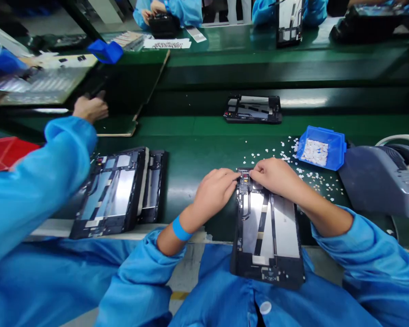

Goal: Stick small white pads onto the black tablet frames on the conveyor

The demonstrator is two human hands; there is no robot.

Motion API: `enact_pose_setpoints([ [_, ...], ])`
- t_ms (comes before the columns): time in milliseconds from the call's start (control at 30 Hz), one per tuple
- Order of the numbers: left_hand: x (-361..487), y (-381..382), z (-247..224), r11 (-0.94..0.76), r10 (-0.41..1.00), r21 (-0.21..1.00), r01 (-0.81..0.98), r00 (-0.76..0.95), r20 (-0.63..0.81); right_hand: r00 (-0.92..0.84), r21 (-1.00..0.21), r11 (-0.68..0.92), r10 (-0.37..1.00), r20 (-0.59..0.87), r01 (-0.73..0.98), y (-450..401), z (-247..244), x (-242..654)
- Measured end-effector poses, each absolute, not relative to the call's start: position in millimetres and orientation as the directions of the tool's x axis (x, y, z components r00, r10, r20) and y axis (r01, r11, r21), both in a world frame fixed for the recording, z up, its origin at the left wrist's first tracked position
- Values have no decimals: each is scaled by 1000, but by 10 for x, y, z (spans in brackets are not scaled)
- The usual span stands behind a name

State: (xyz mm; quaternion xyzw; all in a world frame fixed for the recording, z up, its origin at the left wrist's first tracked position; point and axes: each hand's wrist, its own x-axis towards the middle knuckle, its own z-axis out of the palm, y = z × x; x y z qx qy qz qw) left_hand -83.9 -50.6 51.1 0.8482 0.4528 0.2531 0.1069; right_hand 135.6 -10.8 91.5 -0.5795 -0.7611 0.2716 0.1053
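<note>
An opened tablet [259,227], its inner boards and silvery plates showing, lies in front of me, partly over the table's near edge. At its top left corner the fingers of my left hand [215,193] are drawn together, with the index fingertip on the rim. My right hand [276,178] is closed in a pinch over the top of the same tablet, near a small camera part; whatever lies between the fingertips is hidden. Small white pieces [286,154] are scattered just beyond my right hand. A blue bin [339,147] holds many more of these pieces.
A grey tape dispenser [375,181] stands at the right. Another opened tablet [254,109] lies farther back. Stacked opened tablets [112,190] sit at the left, below a co-worker's arm [68,150]. Across the green bench [191,150], other people handle devices.
</note>
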Motion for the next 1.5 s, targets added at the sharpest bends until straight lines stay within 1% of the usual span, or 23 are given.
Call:
enact_pose_setpoints([
  [100, -826, -511, 465, -611, 790, 353, 708, 518, 329, -285, -495, 167, 943, -174, 853, -76, 870, 1337],
  [267, -834, -514, 467, -630, 773, 301, 716, 542, 328, -283, -444, 189, 946, -157, 876, -101, 843, 1309],
  [367, -838, -516, 476, -636, 768, 256, 728, 565, 302, -270, -408, 187, 951, -154, 893, -101, 831, 1296],
  [500, -830, -507, 477, -650, 757, 183, 737, 609, 238, -286, -417, 196, 944, -166, 888, -75, 820, 1306],
  [633, -816, -496, 518, -652, 755, 133, 746, 623, 205, -328, -434, 235, 932, -152, 870, -67, 813, 1350],
  [733, -807, -477, 588, -683, 729, 106, 722, 665, 166, -362, -461, 283, 928, -90, 841, -151, 760, 1425],
  [767, -808, -462, 609, -694, 719, 106, 712, 678, 151, -378, -469, 316, 925, -42, 825, -199, 725, 1459],
  [833, -823, -416, 636, -705, 710, 132, 697, 693, 125, -452, -461, 436, 888, 82, 773, -305, 631, 1533],
  [900, -852, -358, 636, -701, 712, 185, 689, 694, 109, -559, -400, 583, 808, 187, 708, -399, 531, 1599],
  [967, -884, -310, 617, -689, 720, 231, 687, 684, 112, -634, -304, 672, 739, 226, 675, -461, 465, 1642],
  [1100, -903, -297, 593, -664, 745, 238, 709, 654, 130, -707, -129, 728, 685, 176, 673, -494, 499, 1659],
  [1167, -887, -319, 613, -661, 748, 229, 714, 653, 122, -742, -80, 755, 655, 146, 651, -479, 551, 1653],
  [1233, -862, -345, 653, -662, 747, 214, 718, 656, 108, -762, -68, 772, 634, 130, 631, -447, 585, 1646],
  [1300, -838, -371, 700, -664, 746, 185, 725, 657, 104, -768, -94, 777, 630, 119, 623, -412, 603, 1651],
  [1333, -829, -385, 720, -662, 749, 167, 730, 654, 108, -765, -129, 774, 633, 122, 620, -405, 615, 1667],
  [1400, -821, -416, 743, -656, 755, 137, 743, 642, 132, -723, -245, 743, 666, 181, 623, -447, 658, 1755],
  [1433, -823, -433, 743, -654, 756, 127, 746, 638, 145, -665, -321, 702, 709, 234, 636, -509, 686, 1837],
  [1467, -828, -451, 735, -657, 753, 120, 744, 639, 158, -570, -400, 640, 767, 293, 656, -602, 715, 1949],
  [1500, -835, -470, 722, -665, 745, 114, 738, 646, 169, -439, -481, 556, 831, 341, 678, -725, 738, 2090],
])
